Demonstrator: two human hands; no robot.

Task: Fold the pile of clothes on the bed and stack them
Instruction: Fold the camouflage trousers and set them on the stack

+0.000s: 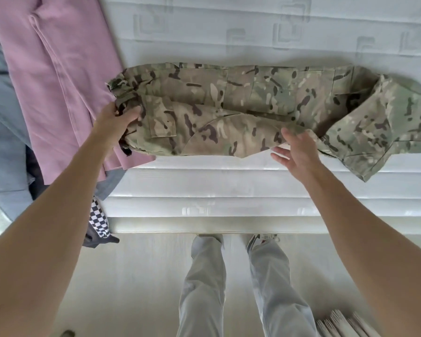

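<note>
Camo trousers [241, 110] lie lengthwise across the mattress [204, 40], close to its near edge and parallel w/ it. One end sits at the left, partly on top of a pink garment [58, 76]; the other end runs toward the right edge of view, w/ a flap hanging just over the near edge.

Left hand [117, 122] grips the bunched left end of the trousers, thumb on top, fingers curled round the fabric. Right hand [294, 152] is spread wide, fingers straight, at the near hem of the trousers approx. mid-length; fingertips touch or hover just over the cloth, can't tell which. Holds nothing.

Pink garment lies spread on the left part of the mattress, over grey-blue clothes [0, 117] at the far left. A black-and-white checkered item [99, 222] hangs off the near edge below them, next to dark fabric.

Person's legs in light grey trousers [204, 283] stand on the pale floor [136, 276], just in front of the near edge.
</note>
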